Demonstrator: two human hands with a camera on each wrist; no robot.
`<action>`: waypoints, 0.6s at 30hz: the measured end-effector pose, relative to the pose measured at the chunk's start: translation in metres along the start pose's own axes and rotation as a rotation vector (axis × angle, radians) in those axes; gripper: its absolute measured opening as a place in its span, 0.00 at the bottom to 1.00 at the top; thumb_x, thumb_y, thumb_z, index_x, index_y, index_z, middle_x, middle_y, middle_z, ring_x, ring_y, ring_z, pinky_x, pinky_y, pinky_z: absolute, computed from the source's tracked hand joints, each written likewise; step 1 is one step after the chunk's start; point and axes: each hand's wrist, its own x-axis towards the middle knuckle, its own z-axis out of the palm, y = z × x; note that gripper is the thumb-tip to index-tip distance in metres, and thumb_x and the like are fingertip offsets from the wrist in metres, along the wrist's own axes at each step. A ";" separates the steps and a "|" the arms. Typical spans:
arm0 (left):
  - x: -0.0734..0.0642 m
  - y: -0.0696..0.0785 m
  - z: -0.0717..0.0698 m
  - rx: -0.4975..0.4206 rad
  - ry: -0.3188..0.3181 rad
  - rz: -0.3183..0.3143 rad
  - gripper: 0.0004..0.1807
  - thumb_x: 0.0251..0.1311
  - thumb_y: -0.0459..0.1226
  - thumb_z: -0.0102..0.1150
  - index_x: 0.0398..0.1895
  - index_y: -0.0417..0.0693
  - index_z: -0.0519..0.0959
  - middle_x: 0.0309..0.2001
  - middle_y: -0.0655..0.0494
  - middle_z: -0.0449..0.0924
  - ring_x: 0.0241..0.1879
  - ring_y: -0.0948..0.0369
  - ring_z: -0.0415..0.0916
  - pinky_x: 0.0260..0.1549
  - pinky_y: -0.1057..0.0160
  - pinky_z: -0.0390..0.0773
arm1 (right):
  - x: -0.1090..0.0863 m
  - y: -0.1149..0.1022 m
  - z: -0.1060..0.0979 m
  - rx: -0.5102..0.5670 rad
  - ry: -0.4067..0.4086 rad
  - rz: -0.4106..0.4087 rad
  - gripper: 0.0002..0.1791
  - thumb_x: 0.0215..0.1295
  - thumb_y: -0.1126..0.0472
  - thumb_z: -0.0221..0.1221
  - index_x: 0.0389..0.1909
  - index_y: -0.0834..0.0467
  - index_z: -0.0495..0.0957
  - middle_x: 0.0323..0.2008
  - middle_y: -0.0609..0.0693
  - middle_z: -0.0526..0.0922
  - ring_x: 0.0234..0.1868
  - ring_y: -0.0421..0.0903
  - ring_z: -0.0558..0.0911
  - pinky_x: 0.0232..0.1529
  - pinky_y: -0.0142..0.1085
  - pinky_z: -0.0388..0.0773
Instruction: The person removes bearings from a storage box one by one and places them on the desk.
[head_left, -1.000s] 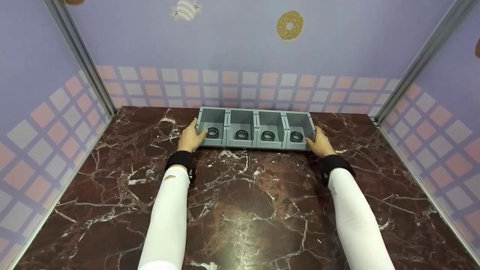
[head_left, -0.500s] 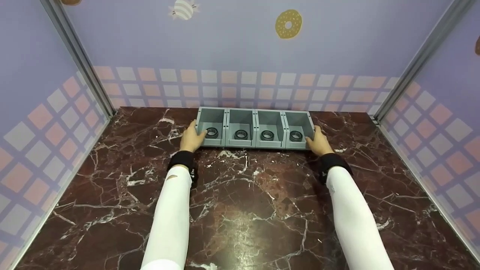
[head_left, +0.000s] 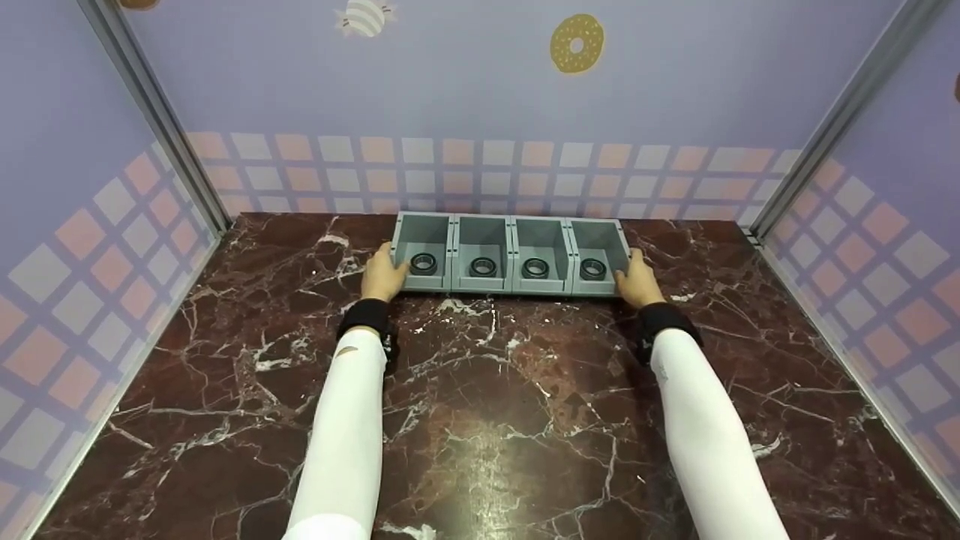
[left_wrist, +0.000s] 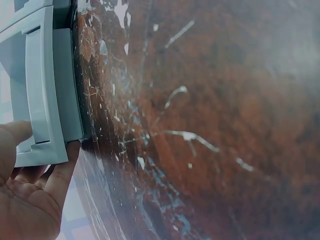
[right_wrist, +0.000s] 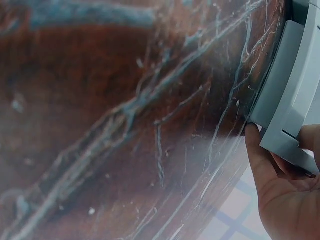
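Observation:
A row of several joined grey plastic bins [head_left: 481, 285] stands near the back wall in the head view. Inside each bin lies one dark ring that looks like a ball bearing, such as the leftmost bearing [head_left: 424, 263] and the rightmost bearing [head_left: 592, 269]. My left hand [head_left: 382, 276] grips the left end of the row, its thumb over the front rim of the bin [left_wrist: 42, 85] and fingers around the outer side. At the right end, my right hand [head_left: 639, 281] holds the outer bin [right_wrist: 287, 110] the same way, thumb inside. The wrist views hide the bearings.
The bins are on a dark red marbled tabletop [head_left: 480, 390]. Behind them rises a purple wall [head_left: 465, 82] with checked squares, and side walls [head_left: 67, 247] flank the table. Metal posts [head_left: 157, 112] stand in the corners.
Both hands keep their hold on the bin row, which shows no clear movement on the table. The head view has shifted slightly, and the forearms sit a little differently.

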 end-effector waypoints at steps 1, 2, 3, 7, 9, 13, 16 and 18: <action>0.003 -0.004 0.003 0.005 0.025 0.021 0.29 0.71 0.34 0.58 0.72 0.31 0.67 0.64 0.31 0.76 0.63 0.38 0.74 0.63 0.45 0.71 | 0.000 0.000 0.000 -0.001 0.006 -0.001 0.26 0.74 0.72 0.47 0.68 0.77 0.54 0.62 0.82 0.70 0.64 0.74 0.72 0.66 0.60 0.68; 0.004 -0.005 0.004 0.007 0.029 0.023 0.28 0.70 0.34 0.59 0.71 0.31 0.69 0.63 0.31 0.76 0.62 0.38 0.75 0.62 0.45 0.72 | 0.000 0.001 0.000 -0.002 0.012 -0.003 0.26 0.74 0.73 0.48 0.68 0.78 0.55 0.61 0.82 0.71 0.64 0.74 0.73 0.65 0.60 0.68; 0.005 -0.005 0.004 0.009 0.028 0.020 0.28 0.70 0.33 0.59 0.70 0.31 0.69 0.63 0.31 0.77 0.62 0.38 0.75 0.62 0.45 0.72 | 0.001 0.001 0.000 -0.004 0.016 -0.004 0.26 0.73 0.73 0.47 0.68 0.78 0.55 0.61 0.82 0.71 0.63 0.74 0.73 0.65 0.61 0.68; 0.001 -0.002 0.002 0.017 0.040 0.025 0.26 0.70 0.33 0.60 0.68 0.30 0.71 0.61 0.30 0.78 0.61 0.38 0.76 0.61 0.45 0.73 | 0.001 0.002 0.001 -0.008 0.029 -0.012 0.25 0.72 0.74 0.47 0.67 0.78 0.56 0.59 0.82 0.72 0.62 0.75 0.74 0.64 0.61 0.69; -0.003 0.003 -0.002 0.014 0.013 -0.001 0.26 0.71 0.32 0.59 0.70 0.30 0.70 0.63 0.31 0.76 0.63 0.38 0.74 0.64 0.44 0.70 | 0.002 0.002 0.001 -0.009 0.032 -0.016 0.26 0.72 0.74 0.48 0.67 0.79 0.56 0.58 0.83 0.72 0.61 0.75 0.74 0.63 0.61 0.69; -0.005 0.003 -0.003 0.015 0.014 0.003 0.26 0.71 0.32 0.58 0.70 0.29 0.70 0.63 0.30 0.76 0.63 0.38 0.74 0.64 0.45 0.70 | 0.002 0.002 0.002 -0.009 0.040 -0.024 0.26 0.71 0.74 0.48 0.67 0.79 0.56 0.57 0.83 0.73 0.60 0.76 0.75 0.62 0.62 0.70; -0.005 0.003 -0.003 0.012 0.016 0.008 0.26 0.71 0.31 0.58 0.69 0.28 0.70 0.62 0.30 0.77 0.63 0.38 0.75 0.64 0.45 0.71 | 0.002 0.003 0.002 -0.008 0.052 -0.036 0.26 0.71 0.74 0.48 0.66 0.79 0.56 0.56 0.83 0.73 0.59 0.76 0.75 0.61 0.62 0.70; -0.005 0.003 -0.003 0.014 0.016 0.012 0.26 0.71 0.30 0.57 0.69 0.28 0.70 0.62 0.30 0.77 0.63 0.38 0.75 0.64 0.45 0.71 | 0.002 0.002 0.002 -0.004 0.057 -0.038 0.26 0.70 0.75 0.49 0.66 0.80 0.57 0.56 0.83 0.73 0.59 0.76 0.75 0.61 0.62 0.70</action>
